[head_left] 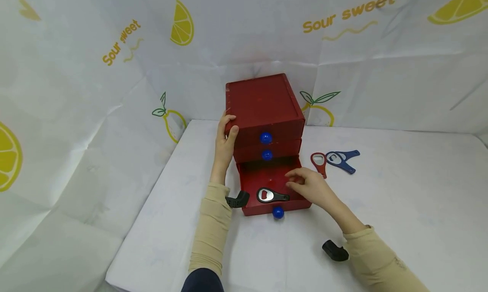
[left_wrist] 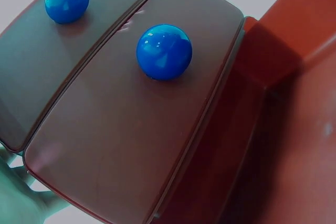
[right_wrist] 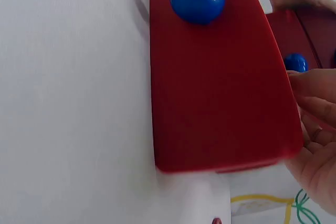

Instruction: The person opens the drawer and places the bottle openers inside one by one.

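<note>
A red cabinet (head_left: 261, 99) with blue round knobs stands at the back of the table. Its bottom drawer (head_left: 251, 177) is pulled out, while the two above are closed. Inside lies a black bottle opener (head_left: 271, 195), near the drawer front. My left hand (head_left: 225, 141) rests against the cabinet's left side, its thumb by the front corner; the left wrist view shows part of that hand (left_wrist: 23, 198). Over the drawer's right wall is my right hand (head_left: 310, 185), fingers loosely bent with nothing visible between them. In the right wrist view, the drawer front partly hides this hand (right_wrist: 317, 156).
Right of the cabinet, a red bottle opener (head_left: 319, 164) lies beside two overlapping blue bottle openers (head_left: 343, 158). A white sheet with lemon prints (head_left: 248, 33) hangs behind the white table (head_left: 400, 190). Black camera mounts (head_left: 335, 250) sit at both wrists.
</note>
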Available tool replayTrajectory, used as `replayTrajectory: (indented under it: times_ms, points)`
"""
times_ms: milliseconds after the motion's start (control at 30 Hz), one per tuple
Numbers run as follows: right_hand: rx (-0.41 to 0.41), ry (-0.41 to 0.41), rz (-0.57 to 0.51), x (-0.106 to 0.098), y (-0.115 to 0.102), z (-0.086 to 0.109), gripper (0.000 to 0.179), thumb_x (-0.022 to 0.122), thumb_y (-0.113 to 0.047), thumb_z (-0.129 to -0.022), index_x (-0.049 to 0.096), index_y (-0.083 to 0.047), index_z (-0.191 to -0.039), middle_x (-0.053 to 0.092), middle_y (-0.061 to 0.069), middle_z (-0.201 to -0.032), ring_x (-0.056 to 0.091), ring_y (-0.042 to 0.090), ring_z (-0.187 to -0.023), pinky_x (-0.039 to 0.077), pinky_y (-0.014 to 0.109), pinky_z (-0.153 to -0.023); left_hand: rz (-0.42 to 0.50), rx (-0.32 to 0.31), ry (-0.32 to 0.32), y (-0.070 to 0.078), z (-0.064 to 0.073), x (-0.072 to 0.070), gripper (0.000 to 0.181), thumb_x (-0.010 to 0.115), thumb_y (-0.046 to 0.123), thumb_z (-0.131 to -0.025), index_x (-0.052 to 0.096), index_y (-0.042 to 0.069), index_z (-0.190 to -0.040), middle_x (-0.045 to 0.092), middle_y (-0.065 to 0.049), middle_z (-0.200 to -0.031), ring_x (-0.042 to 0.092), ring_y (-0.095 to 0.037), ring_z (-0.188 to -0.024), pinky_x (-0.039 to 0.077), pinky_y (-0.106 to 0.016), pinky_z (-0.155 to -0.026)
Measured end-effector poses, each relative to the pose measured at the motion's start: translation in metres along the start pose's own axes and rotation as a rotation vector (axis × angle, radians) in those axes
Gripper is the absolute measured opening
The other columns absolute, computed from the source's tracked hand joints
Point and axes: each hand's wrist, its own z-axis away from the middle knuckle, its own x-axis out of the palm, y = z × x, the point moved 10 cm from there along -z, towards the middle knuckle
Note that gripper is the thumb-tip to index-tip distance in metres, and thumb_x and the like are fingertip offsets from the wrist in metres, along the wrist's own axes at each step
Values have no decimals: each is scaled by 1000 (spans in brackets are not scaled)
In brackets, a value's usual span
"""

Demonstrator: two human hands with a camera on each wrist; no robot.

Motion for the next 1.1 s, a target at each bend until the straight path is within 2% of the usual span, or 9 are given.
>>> replayTrajectory:
  times_ms: [133, 333, 500, 567, 633, 767, 867, 1000, 1100]
  points:
    - [36, 46, 4, -19, 14, 0, 26, 67, -18, -86, 66, -5, -109, 66, 9, -90, 56, 16, -74, 47, 21, -58, -3, 8, 0, 1, -1, 1, 84, 44, 72, -77, 38, 7, -130, 14, -7, -157, 26, -29, -138, 35, -50, -104]
    - [78, 110, 50, -53, 39, 2, 30, 63, -21, -88, 64, -3, -113, 67, 14, -96, 62, 26, -84, 48, 26, -64, -4, 6, 2, 1, -2, 1, 84, 44, 72, -77, 38, 7, -130, 14, -7, -157, 25, -28, -139, 34, -50, -105]
    - [120, 142, 120, -78, 66, 2, 36, 61, -22, -90, 60, 2, -116, 60, 25, -108, 60, 39, -96, 52, 44, -74, -6, 0, 7, 0, -1, -1, 85, 44, 73, -77, 38, 8, -130, 14, -6, -157, 25, -28, -139, 33, -50, -106]
    - [136, 151, 159, -86, 77, 2, 39, 60, -23, -90, 58, 4, -117, 54, 29, -114, 56, 45, -101, 50, 52, -80, -3, 4, 6, 1, -2, -1, 84, 44, 72, -77, 38, 8, -130, 14, -6, -157, 24, -28, -139, 33, -51, -106]
    - [156, 156, 187, -92, 90, 2, 43, 60, -25, -90, 56, 6, -119, 50, 32, -117, 53, 47, -103, 47, 55, -83, -1, 4, 7, 1, -2, -1, 84, 44, 72, -77, 38, 8, -130, 14, -6, -157, 24, -28, -139, 33, -51, -106]
    - [190, 145, 232, -99, 111, 2, 48, 61, -24, -88, 52, 9, -121, 45, 38, -119, 44, 52, -109, 38, 62, -88, -2, -11, 6, 0, -1, -1, 84, 44, 73, -77, 38, 8, -131, 14, -5, -157, 25, -28, -139, 34, -50, -105]
    - [228, 103, 258, -97, 124, 3, 52, 62, -24, -87, 48, 11, -122, 42, 42, -121, 38, 55, -112, 33, 65, -92, -3, -18, 6, -1, 0, 0, 84, 44, 73, -76, 38, 9, -131, 13, -5, -157, 24, -29, -139, 35, -50, -105]
    - [287, 15, 280, -88, 141, 5, 57, 61, -26, -87, 43, 11, -126, 39, 43, -123, 37, 57, -113, 33, 65, -93, -3, -4, 5, 0, 0, 0, 84, 44, 73, -77, 38, 8, -130, 13, -6, -157, 23, -29, -140, 34, -51, -105]
    - [306, -2, 274, -82, 149, 6, 57, 60, -25, -87, 43, 10, -128, 40, 41, -124, 39, 55, -113, 34, 64, -93, -3, -2, 7, 0, 0, 0, 84, 44, 73, -77, 38, 8, -130, 13, -6, -158, 23, -28, -140, 33, -51, -106]
